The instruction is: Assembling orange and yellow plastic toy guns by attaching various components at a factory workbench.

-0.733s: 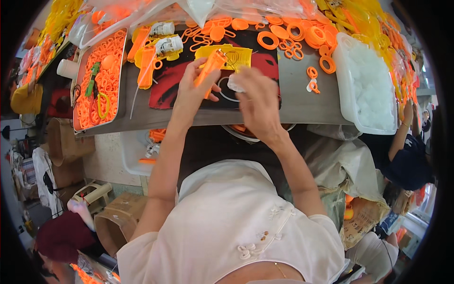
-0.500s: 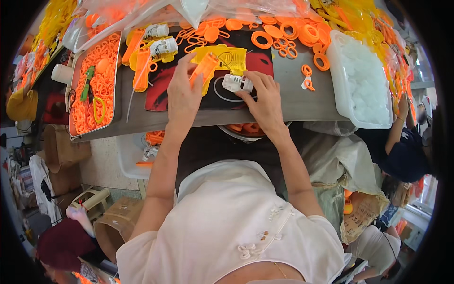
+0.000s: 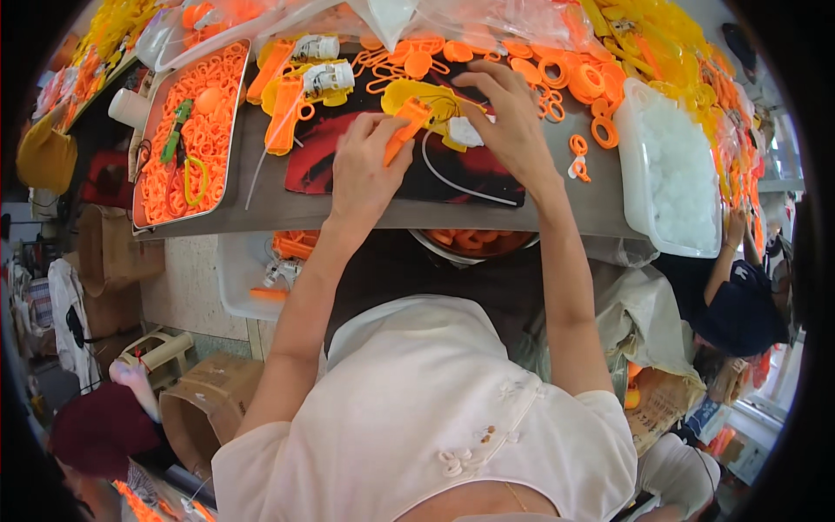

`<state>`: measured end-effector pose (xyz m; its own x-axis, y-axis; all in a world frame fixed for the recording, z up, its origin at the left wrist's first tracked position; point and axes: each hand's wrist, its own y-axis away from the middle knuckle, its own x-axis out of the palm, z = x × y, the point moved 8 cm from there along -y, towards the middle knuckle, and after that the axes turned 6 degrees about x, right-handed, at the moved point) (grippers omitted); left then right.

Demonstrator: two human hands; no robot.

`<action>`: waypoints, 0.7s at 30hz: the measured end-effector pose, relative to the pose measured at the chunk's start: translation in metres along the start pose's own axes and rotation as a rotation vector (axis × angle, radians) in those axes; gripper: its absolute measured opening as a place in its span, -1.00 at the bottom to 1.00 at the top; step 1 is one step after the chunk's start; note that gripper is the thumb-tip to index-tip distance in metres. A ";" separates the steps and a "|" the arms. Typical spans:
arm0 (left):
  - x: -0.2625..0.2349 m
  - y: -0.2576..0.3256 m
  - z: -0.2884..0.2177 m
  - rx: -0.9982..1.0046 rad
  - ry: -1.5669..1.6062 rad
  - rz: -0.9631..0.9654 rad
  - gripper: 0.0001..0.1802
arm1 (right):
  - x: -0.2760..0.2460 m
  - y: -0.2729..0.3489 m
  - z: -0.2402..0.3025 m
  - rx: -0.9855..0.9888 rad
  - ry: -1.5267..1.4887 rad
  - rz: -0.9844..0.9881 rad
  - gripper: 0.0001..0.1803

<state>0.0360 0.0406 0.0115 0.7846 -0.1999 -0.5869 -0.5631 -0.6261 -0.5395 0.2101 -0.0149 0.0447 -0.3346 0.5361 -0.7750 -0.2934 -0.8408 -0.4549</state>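
Observation:
My left hand (image 3: 372, 165) is closed on an orange handle piece (image 3: 407, 130) that joins a yellow plastic shell (image 3: 416, 91). Thin dark wires run across the shell toward a white plastic unit (image 3: 464, 132) at its right side. Over that unit my right hand (image 3: 515, 122) is raised with its fingers apart, and I see nothing between them. Its thumb is close to the white unit; whether they touch I cannot tell. Below both lies a white tube (image 3: 452, 178), curved across a red and black mat (image 3: 317, 170).
At left, a metal tray (image 3: 228, 157) of small orange rings holds green-handled cutters (image 3: 177, 130). Yellow-orange assemblies with white units (image 3: 329, 76) lie beside it. Loose orange rings (image 3: 555, 71) are at the back. A white bin (image 3: 633, 165) of translucent pieces stands at right.
My right hand has come off the white unit and risen, fingers spreading. The unit now sits nearer the yellow shell. My left hand has closed around the orange handle. The whole view has shifted.

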 end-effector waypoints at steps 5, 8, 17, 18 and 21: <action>0.005 -0.004 -0.005 0.145 -0.230 -0.076 -0.69 | 0.032 -0.001 0.004 -0.051 -0.011 0.094 -0.77; 0.007 -0.006 0.011 0.077 -0.021 -0.108 -0.70 | 0.025 -0.005 0.005 -0.044 -0.063 0.068 -0.80; 0.008 -0.011 0.015 0.026 -0.041 -0.113 -0.80 | 0.039 0.000 -0.001 -0.006 -0.011 0.065 -0.77; 0.009 -0.012 0.016 0.026 -0.043 -0.111 -0.80 | 0.039 0.000 0.000 -0.009 -0.014 0.060 -0.77; 0.011 -0.012 0.011 0.047 -0.072 -0.106 -0.80 | 0.045 0.002 -0.005 -0.011 -0.017 0.077 -0.78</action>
<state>0.0483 0.0538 0.0051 0.8208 -0.0789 -0.5657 -0.4905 -0.6047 -0.6275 0.1986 0.0068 0.0069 -0.3709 0.4713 -0.8002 -0.2566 -0.8801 -0.3995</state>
